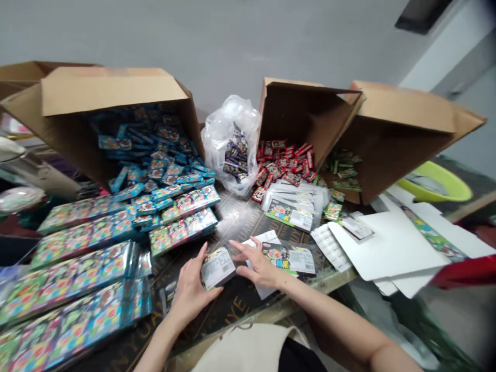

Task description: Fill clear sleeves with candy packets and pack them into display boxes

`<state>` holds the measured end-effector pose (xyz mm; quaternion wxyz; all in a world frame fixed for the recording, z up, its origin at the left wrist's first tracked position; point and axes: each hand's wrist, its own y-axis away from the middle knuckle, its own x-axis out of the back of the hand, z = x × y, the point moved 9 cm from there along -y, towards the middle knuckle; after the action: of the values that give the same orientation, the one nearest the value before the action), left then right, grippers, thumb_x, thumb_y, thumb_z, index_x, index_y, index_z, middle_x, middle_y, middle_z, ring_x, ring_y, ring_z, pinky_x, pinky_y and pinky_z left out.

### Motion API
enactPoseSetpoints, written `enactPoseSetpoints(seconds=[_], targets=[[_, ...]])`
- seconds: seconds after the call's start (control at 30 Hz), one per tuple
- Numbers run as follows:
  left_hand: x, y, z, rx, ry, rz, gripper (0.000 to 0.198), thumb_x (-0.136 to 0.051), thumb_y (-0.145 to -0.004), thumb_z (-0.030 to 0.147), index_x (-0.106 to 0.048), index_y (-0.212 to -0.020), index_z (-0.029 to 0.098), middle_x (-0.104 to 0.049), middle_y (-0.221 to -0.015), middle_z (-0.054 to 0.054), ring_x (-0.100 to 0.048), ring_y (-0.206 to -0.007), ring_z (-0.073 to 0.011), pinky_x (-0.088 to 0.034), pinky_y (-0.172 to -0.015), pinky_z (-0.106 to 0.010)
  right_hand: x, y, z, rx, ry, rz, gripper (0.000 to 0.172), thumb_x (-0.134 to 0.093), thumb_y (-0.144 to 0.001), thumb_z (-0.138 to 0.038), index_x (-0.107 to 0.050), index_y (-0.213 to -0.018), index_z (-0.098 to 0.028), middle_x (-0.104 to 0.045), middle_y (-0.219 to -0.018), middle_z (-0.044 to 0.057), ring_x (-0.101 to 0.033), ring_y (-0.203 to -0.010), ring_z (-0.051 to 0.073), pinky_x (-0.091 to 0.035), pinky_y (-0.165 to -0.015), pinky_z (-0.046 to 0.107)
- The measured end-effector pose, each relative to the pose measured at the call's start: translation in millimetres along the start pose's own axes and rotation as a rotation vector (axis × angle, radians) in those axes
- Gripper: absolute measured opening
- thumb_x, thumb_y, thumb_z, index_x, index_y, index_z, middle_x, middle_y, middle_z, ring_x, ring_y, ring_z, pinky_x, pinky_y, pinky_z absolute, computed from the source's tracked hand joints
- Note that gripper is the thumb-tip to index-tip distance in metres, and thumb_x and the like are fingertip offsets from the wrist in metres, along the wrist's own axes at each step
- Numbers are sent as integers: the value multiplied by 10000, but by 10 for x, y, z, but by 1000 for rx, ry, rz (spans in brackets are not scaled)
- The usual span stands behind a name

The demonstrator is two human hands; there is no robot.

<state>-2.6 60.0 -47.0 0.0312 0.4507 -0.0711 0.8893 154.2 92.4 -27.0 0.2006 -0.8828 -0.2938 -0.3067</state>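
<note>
On the dark table, a small flat printed packet with a white label lies between my two hands. My left hand grips its left side, thumb below and fingers along the left and upper edge. My right hand is open, its fingers apart, just right of the packet. Under and beside that hand are a white card and a printed packaging card with a colourful front. Behind them, several similar printed cards lie in a fanned stack.
Cardboard boxes on their sides hold blue packets, red packets and green packets. A clear bag has purple packets. Long wrapped multipacks lie left. White cardboard sheets and a yellow-green basin are right.
</note>
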Motion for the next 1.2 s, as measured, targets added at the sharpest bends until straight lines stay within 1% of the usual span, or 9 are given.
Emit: enactPoseSetpoints(seconds=[0.2,0.37,0.5,0.63,0.77,0.87,1.0,1.13,1.2], targets=[[-260,7,-224,25,-214,12,845,-589,-666,416,-183,-1373,195,-518,-1109,-104,-478,-998,-281,-374,-853,-418,1582,180,1195,-514,531,586,564,-545,-755,-347,-384,-1280,-220,-359,-1345,119,-270,-1257,280,-184,-991,467],[-361,39,-283,-53,-271,46,779,-544,-712,439,-211,-1365,174,-511,-1089,-114,-469,-984,-263,-379,-846,-392,2565,911,2118,-905,725,387,909,-686,-476,-168,-341,-1315,-236,-273,-1375,178,-149,-1264,407,-112,-920,603],[-328,29,-276,-53,-244,59,759,-553,-712,433,-234,-1360,201,-522,-1089,-112,-476,-983,-267,-376,-856,-424,2779,1247,2100,-898,711,371,808,-668,-506,-209,-404,-1270,-213,-502,-1167,152,-386,-1125,369,-180,-915,565],[-137,-45,-11,-34,-85,127,691,-614,-665,445,-398,-1279,210,-500,-1174,-125,-441,-1083,-305,-259,-965,-526,2423,944,1551,-544,226,553,880,-645,-601,-342,-215,-1359,-221,-495,-1177,107,-455,-1094,263,-319,-916,424],[-199,-170,346,169,541,-1,510,-578,-718,448,-524,-1164,206,-562,-1142,-100,-512,-1050,-258,-368,-928,-440,1384,396,868,-267,-561,451,737,-494,-720,-501,-208,-1356,-262,-556,-1091,71,-547,-994,220,-409,-844,391],[-460,-204,537,388,1027,-191,487,-484,-783,479,-550,-1140,155,-618,-1049,-127,-586,-948,-238,-444,-836,-389,610,158,386,-249,-833,286,674,-371,-748,-591,-332,-1304,-211,-574,-1065,103,-554,-991,237,-415,-847,404],[-53,-243,418,306,950,147,541,-651,-680,379,-514,-1177,216,-503,-1236,-91,-471,-1128,-241,-353,-949,-378,-93,56,-48,-327,-1178,-92,621,-303,-786,-572,-384,-1265,-185,-601,-1038,107,-575,-963,242,-424,-841,431],[-21,-182,456,220,899,-81,164,-682,-655,317,-663,-670,156,-593,-1048,-82,-519,-1045,-236,-346,-941,-354,-500,183,-219,-489,-1321,-544,733,-117,-799,-664,-461,-1176,-138,-643,-882,125,-631,-774,251,-459,-730,477],[-47,-133,341,312,956,-57,186,-719,-607,303,-637,-567,141,-598,-1001,-87,-541,-989,-232,-387,-883,-334,-486,166,-89,-504,-1212,-454,757,-80,-795,-686,-404,-1224,-153,-631,-933,133,-626,-821,256,-463,-724,476]])
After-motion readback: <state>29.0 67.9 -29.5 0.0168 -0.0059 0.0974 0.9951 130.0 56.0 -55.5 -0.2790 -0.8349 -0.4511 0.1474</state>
